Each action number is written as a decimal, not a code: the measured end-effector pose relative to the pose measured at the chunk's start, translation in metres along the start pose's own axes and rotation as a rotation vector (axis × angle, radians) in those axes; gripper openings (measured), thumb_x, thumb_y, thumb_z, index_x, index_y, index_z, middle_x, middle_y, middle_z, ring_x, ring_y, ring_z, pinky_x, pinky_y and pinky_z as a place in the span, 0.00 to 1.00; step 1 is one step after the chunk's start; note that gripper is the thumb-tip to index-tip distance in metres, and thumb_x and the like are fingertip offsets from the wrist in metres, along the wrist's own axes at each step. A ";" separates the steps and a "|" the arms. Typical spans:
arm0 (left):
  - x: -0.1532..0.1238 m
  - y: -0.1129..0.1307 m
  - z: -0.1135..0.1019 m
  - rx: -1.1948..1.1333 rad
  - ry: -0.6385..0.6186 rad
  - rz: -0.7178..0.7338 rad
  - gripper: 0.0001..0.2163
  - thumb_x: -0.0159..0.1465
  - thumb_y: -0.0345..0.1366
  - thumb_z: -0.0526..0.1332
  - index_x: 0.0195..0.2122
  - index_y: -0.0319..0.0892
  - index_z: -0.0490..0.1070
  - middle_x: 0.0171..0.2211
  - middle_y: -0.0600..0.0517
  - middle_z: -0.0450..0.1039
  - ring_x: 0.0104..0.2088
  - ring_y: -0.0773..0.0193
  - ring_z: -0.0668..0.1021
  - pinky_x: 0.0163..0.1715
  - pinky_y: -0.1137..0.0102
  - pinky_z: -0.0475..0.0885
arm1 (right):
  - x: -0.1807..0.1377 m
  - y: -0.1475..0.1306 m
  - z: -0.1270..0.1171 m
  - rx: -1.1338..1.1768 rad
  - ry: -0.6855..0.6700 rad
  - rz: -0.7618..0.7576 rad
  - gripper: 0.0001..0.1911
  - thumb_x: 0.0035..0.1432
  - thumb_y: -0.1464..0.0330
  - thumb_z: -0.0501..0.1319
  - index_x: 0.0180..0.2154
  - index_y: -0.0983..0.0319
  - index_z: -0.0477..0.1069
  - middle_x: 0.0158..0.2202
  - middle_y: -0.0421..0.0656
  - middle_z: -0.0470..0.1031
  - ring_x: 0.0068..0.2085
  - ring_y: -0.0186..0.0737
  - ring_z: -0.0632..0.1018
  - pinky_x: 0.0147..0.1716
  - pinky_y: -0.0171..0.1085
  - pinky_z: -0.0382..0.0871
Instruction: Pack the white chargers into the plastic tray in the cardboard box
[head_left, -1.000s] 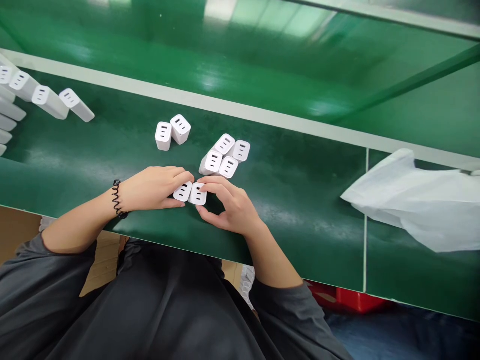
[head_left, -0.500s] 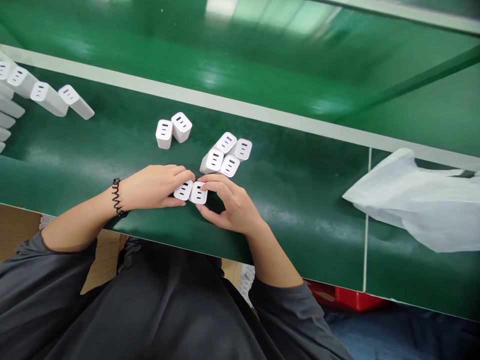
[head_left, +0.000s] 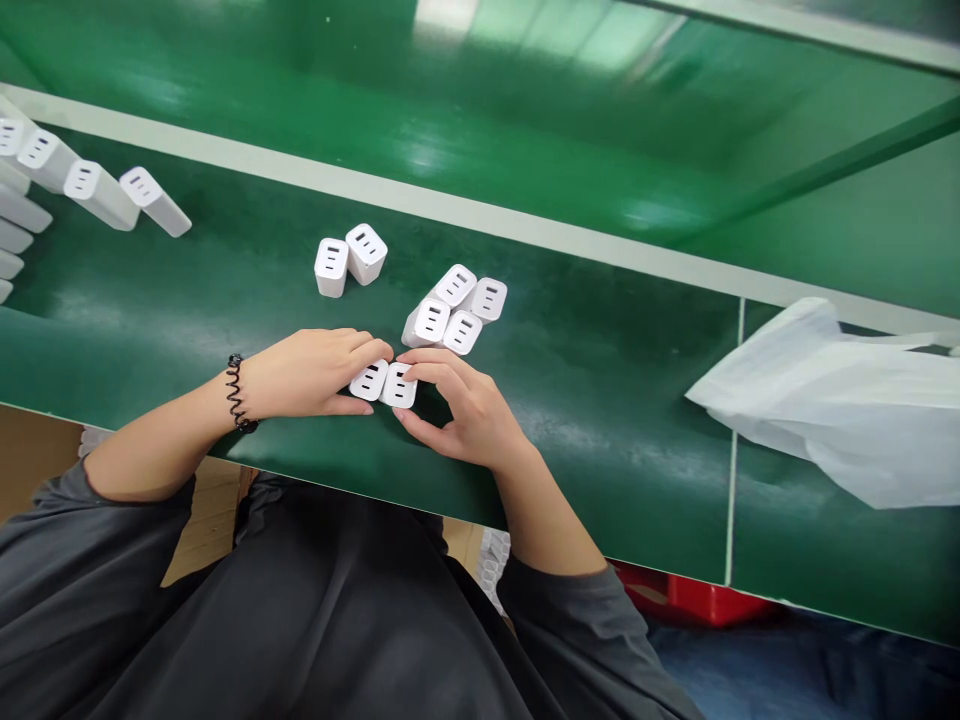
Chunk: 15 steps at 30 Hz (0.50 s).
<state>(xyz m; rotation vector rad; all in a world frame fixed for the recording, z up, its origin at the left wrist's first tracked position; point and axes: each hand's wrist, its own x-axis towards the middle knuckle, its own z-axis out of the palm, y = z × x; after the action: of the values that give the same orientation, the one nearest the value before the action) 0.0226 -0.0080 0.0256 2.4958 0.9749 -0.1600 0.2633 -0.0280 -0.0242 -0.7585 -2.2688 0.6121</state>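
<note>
Two white USB chargers stand side by side, touching, ports facing up, near the front of the green bench. My left hand (head_left: 319,373) is closed around the left charger (head_left: 368,381), thumb on the near side and fingers on the far side. My right hand (head_left: 461,408) grips the right charger (head_left: 399,386) between thumb and fingers, with a fingertip by its top face. Just beyond my hands, a cluster of several chargers (head_left: 463,333) leans together. Farther left, a pair of chargers (head_left: 331,262) stands upright.
More white chargers (head_left: 103,195) lie tilted and in a row at the far left of the green bench (head_left: 600,400). A white plastic bag (head_left: 847,400) rests on the right. A pale ledge (head_left: 525,218) runs along the back, and a red bin (head_left: 712,600) shows below the bench edge.
Almost nothing differs. The whole view has shifted very slightly, and both hands keep the same hold on the two chargers.
</note>
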 end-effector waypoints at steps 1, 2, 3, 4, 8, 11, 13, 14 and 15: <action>0.000 0.000 0.000 -0.005 0.003 0.002 0.19 0.66 0.45 0.64 0.53 0.41 0.62 0.44 0.49 0.72 0.42 0.59 0.76 0.35 0.70 0.66 | 0.000 0.000 0.000 -0.006 -0.001 -0.001 0.17 0.59 0.70 0.63 0.50 0.57 0.63 0.49 0.49 0.76 0.49 0.46 0.80 0.43 0.45 0.80; -0.001 -0.001 -0.001 -0.011 0.006 0.002 0.20 0.66 0.46 0.63 0.53 0.42 0.62 0.44 0.49 0.72 0.42 0.59 0.76 0.35 0.70 0.66 | 0.000 0.000 0.000 -0.012 -0.004 -0.001 0.17 0.60 0.70 0.63 0.50 0.57 0.63 0.49 0.49 0.76 0.49 0.46 0.80 0.43 0.45 0.80; -0.001 -0.001 -0.001 -0.017 0.007 0.003 0.21 0.66 0.47 0.63 0.54 0.42 0.62 0.44 0.49 0.73 0.41 0.59 0.76 0.36 0.70 0.66 | 0.000 -0.001 -0.001 -0.017 -0.006 -0.001 0.17 0.60 0.69 0.63 0.50 0.57 0.63 0.49 0.49 0.76 0.49 0.46 0.80 0.43 0.45 0.80; -0.001 -0.002 -0.002 -0.023 0.009 0.002 0.21 0.66 0.48 0.63 0.54 0.42 0.62 0.44 0.49 0.73 0.42 0.59 0.77 0.36 0.70 0.67 | 0.001 -0.001 -0.001 -0.022 -0.009 -0.003 0.17 0.60 0.69 0.63 0.50 0.57 0.63 0.49 0.50 0.76 0.49 0.46 0.80 0.43 0.45 0.80; -0.002 -0.004 -0.002 -0.032 0.014 -0.001 0.23 0.66 0.51 0.63 0.54 0.42 0.62 0.46 0.48 0.73 0.43 0.58 0.77 0.38 0.69 0.67 | 0.001 -0.001 -0.001 -0.030 -0.002 -0.013 0.17 0.60 0.69 0.64 0.49 0.57 0.63 0.49 0.50 0.77 0.49 0.46 0.80 0.42 0.43 0.80; -0.002 -0.005 -0.001 -0.013 0.013 0.008 0.22 0.66 0.50 0.63 0.54 0.42 0.62 0.45 0.48 0.73 0.42 0.58 0.77 0.38 0.69 0.66 | 0.001 -0.001 0.000 -0.028 0.002 -0.017 0.17 0.60 0.69 0.64 0.49 0.57 0.63 0.49 0.49 0.77 0.49 0.46 0.80 0.42 0.43 0.80; -0.002 -0.005 -0.002 -0.001 0.013 0.009 0.21 0.66 0.48 0.63 0.53 0.42 0.63 0.43 0.48 0.73 0.41 0.59 0.76 0.37 0.70 0.66 | 0.001 0.000 0.000 -0.029 -0.001 -0.017 0.17 0.61 0.69 0.64 0.49 0.57 0.63 0.50 0.49 0.77 0.49 0.45 0.80 0.42 0.43 0.80; -0.002 -0.004 -0.003 0.002 0.013 0.008 0.20 0.66 0.47 0.63 0.53 0.42 0.63 0.43 0.49 0.73 0.41 0.59 0.76 0.37 0.70 0.66 | 0.001 0.000 0.000 -0.030 -0.002 -0.019 0.17 0.61 0.69 0.64 0.49 0.57 0.63 0.50 0.49 0.77 0.49 0.45 0.80 0.42 0.43 0.80; -0.002 -0.004 -0.003 0.003 0.012 0.005 0.19 0.66 0.46 0.63 0.52 0.42 0.63 0.42 0.49 0.73 0.40 0.59 0.76 0.36 0.70 0.66 | 0.001 0.000 0.000 -0.031 -0.002 -0.021 0.17 0.61 0.69 0.64 0.49 0.57 0.63 0.50 0.49 0.77 0.49 0.45 0.80 0.42 0.43 0.80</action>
<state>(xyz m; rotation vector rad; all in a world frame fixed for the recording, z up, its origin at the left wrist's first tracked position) 0.0180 -0.0053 0.0277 2.5046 0.9737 -0.1457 0.2630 -0.0272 -0.0236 -0.7480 -2.2902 0.5695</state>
